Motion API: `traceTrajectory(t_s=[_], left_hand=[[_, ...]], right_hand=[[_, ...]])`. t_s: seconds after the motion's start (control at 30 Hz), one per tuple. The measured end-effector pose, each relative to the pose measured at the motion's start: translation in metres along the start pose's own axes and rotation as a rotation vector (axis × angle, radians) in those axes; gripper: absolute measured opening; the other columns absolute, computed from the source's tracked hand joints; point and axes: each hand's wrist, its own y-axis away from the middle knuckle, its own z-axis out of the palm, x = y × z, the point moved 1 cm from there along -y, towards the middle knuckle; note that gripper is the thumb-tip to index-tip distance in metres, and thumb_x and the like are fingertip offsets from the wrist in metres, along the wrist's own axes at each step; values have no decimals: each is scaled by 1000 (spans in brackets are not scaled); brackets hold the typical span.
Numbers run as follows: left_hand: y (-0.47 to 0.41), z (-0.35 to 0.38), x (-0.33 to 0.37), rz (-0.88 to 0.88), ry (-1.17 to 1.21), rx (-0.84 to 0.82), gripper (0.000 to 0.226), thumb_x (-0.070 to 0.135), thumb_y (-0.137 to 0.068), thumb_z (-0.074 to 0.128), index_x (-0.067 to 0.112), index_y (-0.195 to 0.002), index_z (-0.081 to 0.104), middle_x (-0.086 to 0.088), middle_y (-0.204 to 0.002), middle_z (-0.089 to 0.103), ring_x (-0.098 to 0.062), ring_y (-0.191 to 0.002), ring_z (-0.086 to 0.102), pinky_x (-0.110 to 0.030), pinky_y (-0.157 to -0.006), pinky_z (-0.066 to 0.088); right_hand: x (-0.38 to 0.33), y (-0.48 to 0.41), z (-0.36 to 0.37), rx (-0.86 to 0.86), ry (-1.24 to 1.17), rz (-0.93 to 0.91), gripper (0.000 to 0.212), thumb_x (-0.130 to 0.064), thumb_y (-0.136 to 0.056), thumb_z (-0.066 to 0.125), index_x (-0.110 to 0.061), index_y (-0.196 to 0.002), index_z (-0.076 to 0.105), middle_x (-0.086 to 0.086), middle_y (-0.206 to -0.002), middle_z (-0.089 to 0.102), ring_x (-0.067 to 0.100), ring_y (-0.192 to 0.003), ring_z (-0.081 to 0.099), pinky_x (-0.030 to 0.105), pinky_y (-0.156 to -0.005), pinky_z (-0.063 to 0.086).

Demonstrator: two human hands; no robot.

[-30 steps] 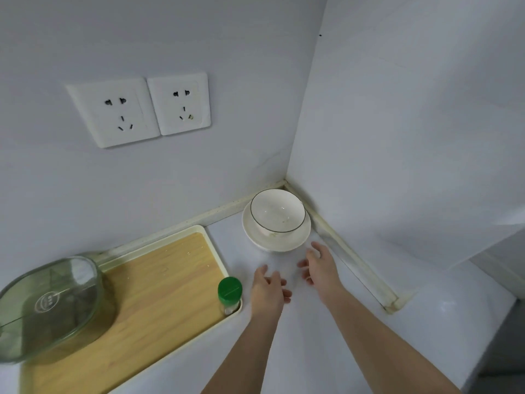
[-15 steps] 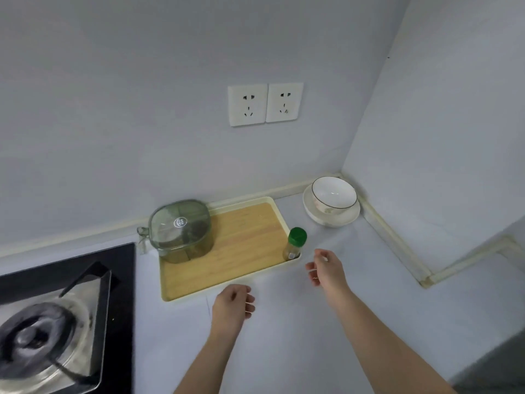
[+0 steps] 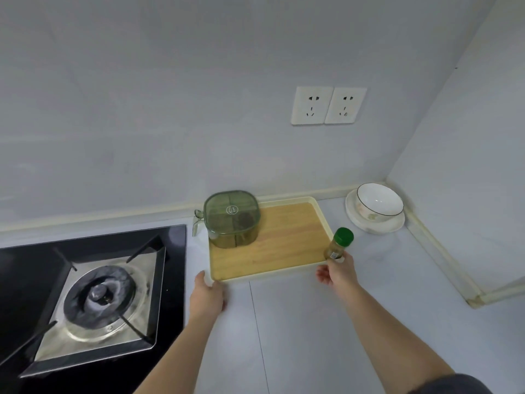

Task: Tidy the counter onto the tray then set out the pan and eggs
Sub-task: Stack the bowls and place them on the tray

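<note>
Head view: left hand [image 3: 208, 295] and right hand [image 3: 338, 273] grip the tray [image 3: 270, 276]. It holds a green box [image 3: 231, 218] and a bottle [image 3: 338, 244], labels too blurry to read.

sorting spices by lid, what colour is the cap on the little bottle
The cap is green; head view.

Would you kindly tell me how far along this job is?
Done: the box and bottle stand on the tray. In hand: the left hand and right hand are at the tray's near corners; grip unclear. Left: the bowl on its saucer sits off the tray on the counter, and no pan or eggs are in view.
</note>
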Motion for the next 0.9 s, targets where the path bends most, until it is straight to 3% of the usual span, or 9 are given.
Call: traceTrajectory(t_s=[0.1, 0.27, 0.37, 0.5, 0.63, 0.9], left_hand=[[-9, 8, 0, -4, 56, -7, 50, 19, -100, 40, 23, -149, 30, -15, -93, 63, -21, -63, 56, -26, -49, 44], [-25, 22, -5, 16, -15, 114, 47, 13, -98, 33, 25, -141, 45, -19, -103, 65, -34, -80, 61, -33, -64, 50], [-26, 27, -5, 40, -30, 144, 43, 4, -92, 31, 23, -122, 56, -13, -83, 63, -35, -76, 59, -31, -59, 45], [-27, 37, -3, 26, -69, 151, 43, -1, -86, 31, 24, -109, 57, -15, -77, 62, -35, -73, 57, -32, -58, 44], [-23, 58, 5, 30, -84, 112, 45, -3, -82, 29, 22, -106, 58, -15, -78, 62, -34, -72, 57, -31, -59, 45], [-18, 97, 14, 30, -75, 67, 57, -2, -78, 30, 25, -122, 55, -16, -87, 65, -38, -83, 61, -31, -61, 47]], right_hand=[[1, -7, -2, -4, -8, 7, 9, -5, -92, 45, -11, -91, 50, 17, -67, 57, 25, -49, 56, 42, -63, 53], [2, -27, -12, -16, -26, 24, 15, 2, -91, 44, -8, -96, 55, 17, -69, 57, 24, -52, 56, 36, -56, 52], [3, -35, -16, -30, -34, 29, 23, 2, -91, 43, -10, -107, 54, 19, -72, 58, 24, -52, 57, 34, -54, 54], [0, -39, -25, -50, -56, 33, 26, 2, -93, 42, -11, -113, 52, 19, -74, 58, 24, -55, 58, 28, -47, 55], [-3, -50, -42, -9, -82, 26, 28, 2, -93, 42, -11, -116, 54, 18, -71, 57, 24, -55, 58, 28, -47, 55], [-14, -69, -74, 25, -84, 19, 36, 5, -92, 40, -17, -118, 52, 18, -74, 57, 24, -57, 58, 29, -49, 55]])
